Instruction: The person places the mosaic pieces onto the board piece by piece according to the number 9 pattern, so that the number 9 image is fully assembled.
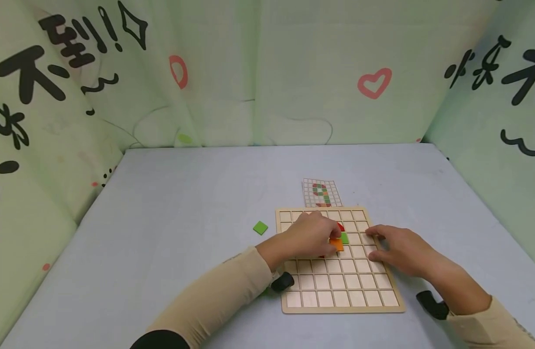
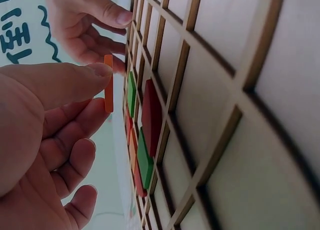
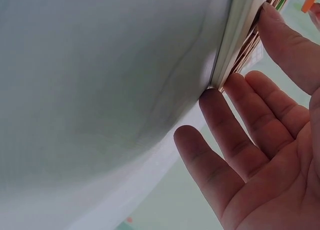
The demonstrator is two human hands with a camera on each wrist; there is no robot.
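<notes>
My left hand (image 1: 311,235) pinches an orange square tile (image 2: 109,84) between thumb and finger, a little above the wooden grid board (image 1: 341,310). In the left wrist view, green tiles (image 2: 145,157) and a dark red tile (image 2: 151,117) sit in the grid's cells beyond the pinched tile, with more red and orange pieces partly hidden behind them. My right hand (image 1: 404,252) rests at the board's right edge, fingers extended; in the right wrist view its thumb and fingertips touch the board's side (image 3: 235,40).
A loose green tile (image 1: 260,228) lies on the white table left of the board. Behind the board is a printed pattern card (image 1: 311,194) with a coloured grid figure. Another green piece shows partly under the left wrist. Patterned curtains (image 1: 293,72) enclose the table.
</notes>
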